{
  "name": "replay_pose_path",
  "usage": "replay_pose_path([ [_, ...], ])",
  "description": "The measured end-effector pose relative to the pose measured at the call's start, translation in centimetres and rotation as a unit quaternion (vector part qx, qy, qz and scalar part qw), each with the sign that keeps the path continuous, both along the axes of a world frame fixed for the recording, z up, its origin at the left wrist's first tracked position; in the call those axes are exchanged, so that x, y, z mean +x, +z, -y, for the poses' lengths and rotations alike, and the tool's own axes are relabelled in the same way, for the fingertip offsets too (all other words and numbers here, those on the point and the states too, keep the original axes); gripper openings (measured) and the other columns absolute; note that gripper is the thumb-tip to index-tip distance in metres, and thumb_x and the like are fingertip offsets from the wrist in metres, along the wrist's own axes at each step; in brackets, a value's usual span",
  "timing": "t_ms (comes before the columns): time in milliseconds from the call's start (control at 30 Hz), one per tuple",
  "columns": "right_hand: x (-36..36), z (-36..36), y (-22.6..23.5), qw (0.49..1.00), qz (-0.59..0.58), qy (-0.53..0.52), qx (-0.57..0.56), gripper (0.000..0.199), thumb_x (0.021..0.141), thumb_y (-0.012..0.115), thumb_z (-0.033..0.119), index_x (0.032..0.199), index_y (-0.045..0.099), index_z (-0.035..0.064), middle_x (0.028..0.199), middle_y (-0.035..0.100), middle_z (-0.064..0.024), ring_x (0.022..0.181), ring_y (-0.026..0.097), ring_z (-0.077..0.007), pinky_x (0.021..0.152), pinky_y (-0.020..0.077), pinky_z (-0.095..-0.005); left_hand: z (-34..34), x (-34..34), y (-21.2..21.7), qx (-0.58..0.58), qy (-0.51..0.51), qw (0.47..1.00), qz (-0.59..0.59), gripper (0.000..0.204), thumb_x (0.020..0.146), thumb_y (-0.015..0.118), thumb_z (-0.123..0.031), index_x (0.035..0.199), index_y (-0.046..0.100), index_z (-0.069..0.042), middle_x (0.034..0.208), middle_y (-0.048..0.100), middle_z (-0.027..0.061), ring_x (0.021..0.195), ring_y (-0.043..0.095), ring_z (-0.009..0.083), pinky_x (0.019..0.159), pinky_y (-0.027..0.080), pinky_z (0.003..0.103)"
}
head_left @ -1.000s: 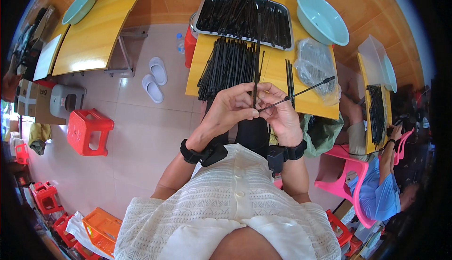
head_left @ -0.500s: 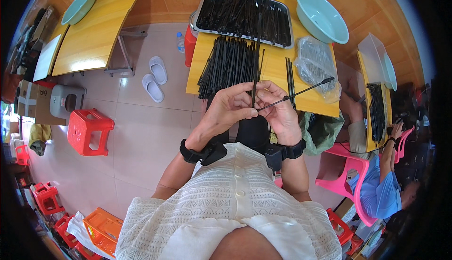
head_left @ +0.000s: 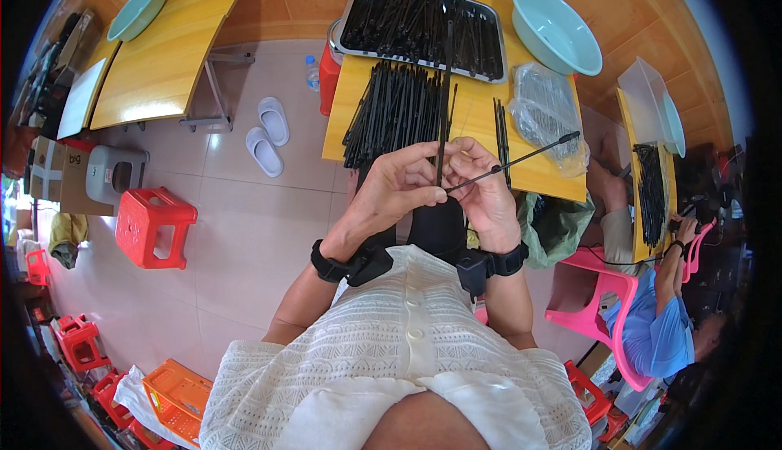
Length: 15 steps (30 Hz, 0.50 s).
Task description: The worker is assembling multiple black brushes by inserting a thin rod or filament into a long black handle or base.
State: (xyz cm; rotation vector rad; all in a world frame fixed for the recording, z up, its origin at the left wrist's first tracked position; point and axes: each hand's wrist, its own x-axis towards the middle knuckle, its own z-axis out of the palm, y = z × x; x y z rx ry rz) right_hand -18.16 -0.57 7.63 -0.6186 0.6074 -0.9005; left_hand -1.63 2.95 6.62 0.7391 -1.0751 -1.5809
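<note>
My left hand (head_left: 401,186) is closed, its thumb and fingertips pinching the lower end of a long flat black strip (head_left: 447,75) that points away from me. A thinner black rod (head_left: 531,155), with a small collar along it and a knobbed tip, slants up to the right from the same spot. My right hand (head_left: 486,193) is closed too, its fingers around the near end of this rod and touching the strip. Where the two pieces meet is partly hidden by my fingers. Beyond my hands lies a pile of black rods (head_left: 387,116) on the yellow table (head_left: 476,120).
A metal tray (head_left: 503,35) full of black rods lies at the far side, with a pale green basin (head_left: 562,30) beside it. A clear bag of parts (head_left: 544,112) sits at the right edge. A red stool (head_left: 155,226) stands left; a person in blue (head_left: 656,328) works at right.
My hands, the strip and the rod stay almost in place. The other person's hand at the far right has shifted slightly.
</note>
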Motion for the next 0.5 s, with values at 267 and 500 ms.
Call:
replay_pose_path([
  [267,0.5,-0.6,0.2,0.989,-0.088,-0.102,-0.058,0.015,0.080,0.063,0.002,0.093,0.056,0.0039,0.073,0.060,-0.0020,0.057,0.052,-0.0053,0.047,0.0366,-0.0162,-0.1,-0.5,1.2,0.053,0.032,0.998,-0.019,0.027,0.081,0.061,0.003,0.107,0.051,-0.001,0.082,0.059,0.0032,0.075,0.058,0.0075,0.066,0.053,0.022],
  [500,1.2,-1.2,0.7,0.968,-0.140,-0.147,-0.146,0.016,0.078,0.064,0.002,0.092,0.056,0.0021,0.071,0.059,-0.0006,0.052,0.045,-0.0022,0.045,0.0325,-0.0151,0.3,-0.2,0.5,0.025,0.050,0.998,0.019,0.010,0.084,0.058,-0.002,0.089,0.050,0.001,0.082,0.058,0.0036,0.073,0.057,0.0067,0.064,0.053,0.022],
])
